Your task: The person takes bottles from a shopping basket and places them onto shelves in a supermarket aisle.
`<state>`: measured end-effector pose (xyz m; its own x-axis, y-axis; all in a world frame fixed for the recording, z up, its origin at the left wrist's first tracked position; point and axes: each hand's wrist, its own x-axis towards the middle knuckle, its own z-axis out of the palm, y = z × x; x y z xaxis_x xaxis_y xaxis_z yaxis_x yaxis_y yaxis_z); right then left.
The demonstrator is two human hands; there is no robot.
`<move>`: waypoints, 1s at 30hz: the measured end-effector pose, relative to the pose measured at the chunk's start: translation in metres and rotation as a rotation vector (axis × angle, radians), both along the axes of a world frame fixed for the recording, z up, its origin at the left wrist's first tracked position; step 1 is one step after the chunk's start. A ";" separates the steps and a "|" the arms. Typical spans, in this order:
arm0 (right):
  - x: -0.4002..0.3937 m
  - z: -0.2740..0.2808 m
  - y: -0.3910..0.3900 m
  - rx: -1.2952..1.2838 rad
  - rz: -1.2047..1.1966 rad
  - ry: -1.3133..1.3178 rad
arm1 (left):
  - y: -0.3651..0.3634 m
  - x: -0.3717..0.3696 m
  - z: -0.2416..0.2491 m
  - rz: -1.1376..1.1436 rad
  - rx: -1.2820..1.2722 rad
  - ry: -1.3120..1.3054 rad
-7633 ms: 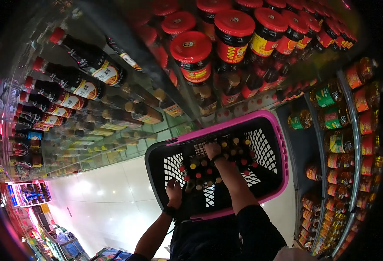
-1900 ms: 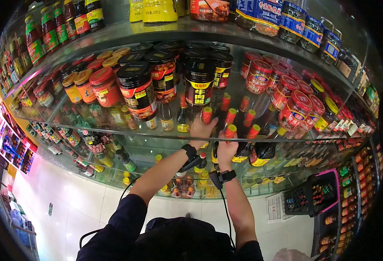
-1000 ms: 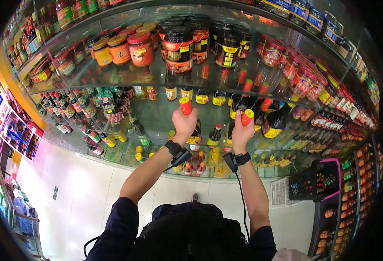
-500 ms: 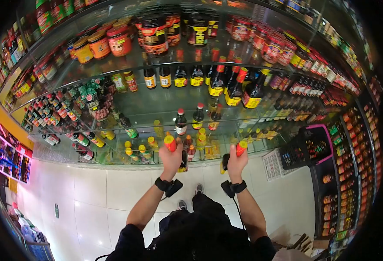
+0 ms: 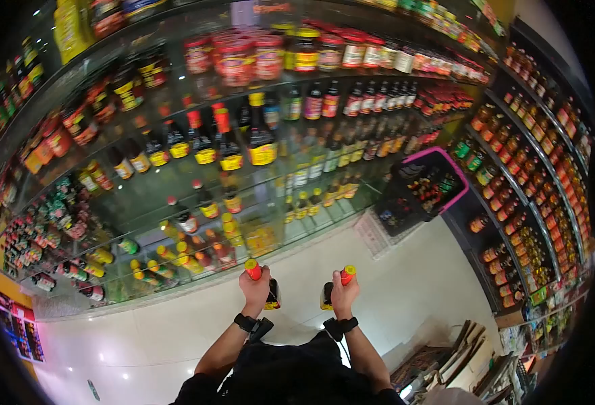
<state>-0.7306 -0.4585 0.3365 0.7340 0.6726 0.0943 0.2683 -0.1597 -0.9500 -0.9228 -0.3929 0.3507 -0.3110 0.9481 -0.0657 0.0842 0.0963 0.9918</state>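
Two red-necked sauce bottles (image 5: 273, 297) now stand clear of the glass shelving (image 5: 260, 185), over floor (image 5: 176, 331) | left hand (image 5: 254, 289), right hand (image 5: 344, 295): each clamped round one neck | pink-rimmed basket (image 5: 454, 165) well apart.

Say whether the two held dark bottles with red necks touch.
Apart: the head view shows pale floor between the left bottle and the right bottle.

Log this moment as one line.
left hand: holds red-necked bottle | right hand: holds second red-necked bottle | hands: apart | pink-rimmed basket: ahead-right, untouched
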 end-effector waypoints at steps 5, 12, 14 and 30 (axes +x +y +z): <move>0.143 -0.020 -0.036 0.101 -0.072 0.092 | -0.004 0.161 -0.012 -0.208 0.014 -0.047; 0.324 -0.036 -0.084 0.081 -0.177 -0.018 | -0.022 0.358 -0.020 -0.397 0.030 -0.233; 0.364 -0.068 -0.101 0.087 -0.240 0.005 | -0.021 0.397 -0.023 -0.492 0.007 -0.184; 0.690 -0.058 -0.046 0.073 -0.481 -0.136 | 0.082 0.792 -0.034 -0.807 0.011 -0.296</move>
<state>-0.0410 -0.5042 0.2785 0.9369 0.2493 0.2450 0.3031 -0.2305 -0.9247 -0.1306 -0.3105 0.3162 0.4874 0.8727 -0.0272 -0.1392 0.1084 0.9843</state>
